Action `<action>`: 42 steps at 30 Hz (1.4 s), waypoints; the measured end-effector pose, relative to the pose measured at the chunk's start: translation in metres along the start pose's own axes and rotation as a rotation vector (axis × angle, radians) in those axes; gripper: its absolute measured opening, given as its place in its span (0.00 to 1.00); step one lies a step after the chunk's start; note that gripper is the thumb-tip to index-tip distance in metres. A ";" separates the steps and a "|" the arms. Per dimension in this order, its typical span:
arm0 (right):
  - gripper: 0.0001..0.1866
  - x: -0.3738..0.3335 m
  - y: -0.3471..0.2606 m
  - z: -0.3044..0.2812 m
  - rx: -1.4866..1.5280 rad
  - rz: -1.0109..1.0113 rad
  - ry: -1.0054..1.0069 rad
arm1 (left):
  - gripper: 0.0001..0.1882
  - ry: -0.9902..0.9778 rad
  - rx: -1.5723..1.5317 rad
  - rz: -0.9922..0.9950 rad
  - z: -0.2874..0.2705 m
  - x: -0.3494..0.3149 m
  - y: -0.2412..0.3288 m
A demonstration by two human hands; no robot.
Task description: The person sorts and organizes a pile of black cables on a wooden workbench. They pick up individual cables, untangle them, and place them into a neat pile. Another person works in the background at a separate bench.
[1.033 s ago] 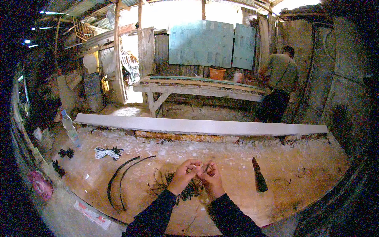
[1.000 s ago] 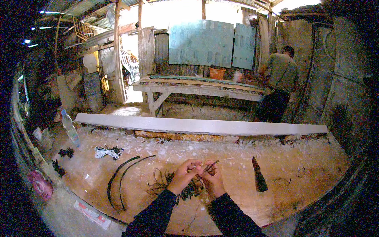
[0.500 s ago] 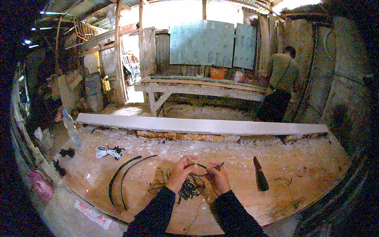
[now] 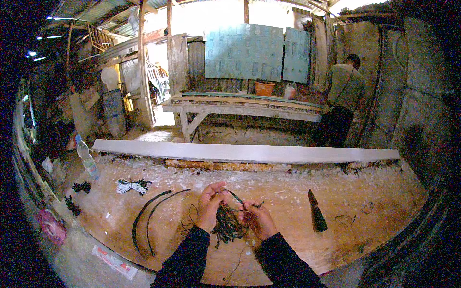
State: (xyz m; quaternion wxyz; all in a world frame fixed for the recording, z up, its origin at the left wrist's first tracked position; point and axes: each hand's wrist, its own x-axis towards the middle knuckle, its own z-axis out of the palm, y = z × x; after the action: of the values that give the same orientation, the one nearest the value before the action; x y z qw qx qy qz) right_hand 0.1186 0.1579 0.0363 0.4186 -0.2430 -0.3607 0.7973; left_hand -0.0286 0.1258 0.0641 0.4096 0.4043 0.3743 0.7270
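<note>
Dark strip (image 4: 235, 196) was up off the tabletop, bridging the gap between both hands in a slight arc. Left hand (image 4: 210, 207) had its end pinched between thumb and fingers, index pointing up and right. Right hand (image 4: 260, 221) had the other end pinched, fingers bunched. A short dark tip stuck out past the right fingers; couldn't tell if same piece.

Below and between the hands: bundle of dark strips (image 4: 227, 230), loose ends fanned toward the person. Thin dark loops (image 4: 188, 222) spread out left of it, partly behind the left hand and sleeve.

Left of that, on the brown tabletop (image 4: 288, 245): two curved black strips, the wider one (image 4: 139, 218) outside, the thinner one (image 4: 153, 216) just inside it, not touching. Farther up-left, a tied white cord hank (image 4: 128, 186) with black strands at its right end, then two small dark clumps, upper (image 4: 82, 186) and lower (image 4: 72, 206). Clear bottle (image 4: 87, 157) with blue cap leaned near the far left corner.

Right side: dark pointed tool (image 4: 316, 213), tip away from the person, well apart from the right hand. Wispy thread (image 4: 345, 220) right of it.

Long white strip (image 4: 249, 152) ran along the far edge. Beyond it, a second bench (image 4: 249, 110) with orange bucket (image 4: 264, 89), and a co-worker (image 4: 346, 91) turned away at its right end.
</note>
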 end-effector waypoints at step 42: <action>0.18 0.014 -0.005 -0.021 -0.828 -0.731 0.466 | 0.08 -0.578 0.508 0.035 0.015 -0.017 -0.008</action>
State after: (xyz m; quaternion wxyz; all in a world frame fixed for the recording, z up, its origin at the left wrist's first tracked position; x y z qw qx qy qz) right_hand 0.1283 0.1792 0.0259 0.6041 -0.4145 -0.6004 0.3206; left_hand -0.0072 0.1168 0.0585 0.3725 0.6876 0.4046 0.4741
